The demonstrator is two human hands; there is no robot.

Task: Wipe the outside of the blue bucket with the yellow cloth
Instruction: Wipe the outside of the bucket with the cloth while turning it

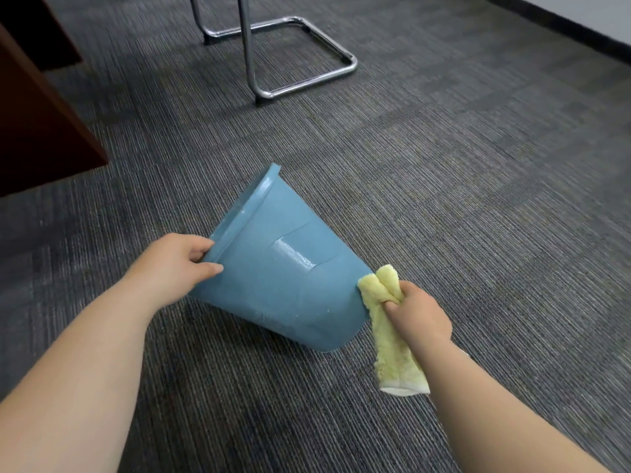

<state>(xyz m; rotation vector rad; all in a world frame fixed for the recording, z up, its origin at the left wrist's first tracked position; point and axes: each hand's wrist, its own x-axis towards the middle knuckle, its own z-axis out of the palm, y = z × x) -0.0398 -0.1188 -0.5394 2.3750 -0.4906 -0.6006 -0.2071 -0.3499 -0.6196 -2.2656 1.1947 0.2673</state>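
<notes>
Mid-wipe on the blue bucket (273,288), tipped over at lower centre of the frame, rim pointing to the upper left, closed base to the lower right, lower edge of the base down at the grey carpet (444,172); resting on it or held just clear, impossible to tell. Steadied at the rim by the left hand (177,264), thumb on the outer wall and fingers hooked over the lip, so clamped firmly on the bucket. Touched at the base corner by the yellow cloth (379,285), bunched into a wad, with a loose tail hanging down toward the lower right. Squeezed tight around that wad by the right hand (418,317), fingers curled in, just beside the bucket's base. Judged as a stroke at the bottom end of the wall, with much of the upper flank, including a glossy rectangular patch, uncovered by the cloth at present. Next, probably: press the wad flat against the wall, sweep from base toward rim, and turn the bucket with the rim grip to bring hidden sides round. Further out: a chrome chair frame (250,46) at upper centre, dark wooden furniture (34,114) at upper left, a dark skirting strip (563,25) at upper right.
</notes>
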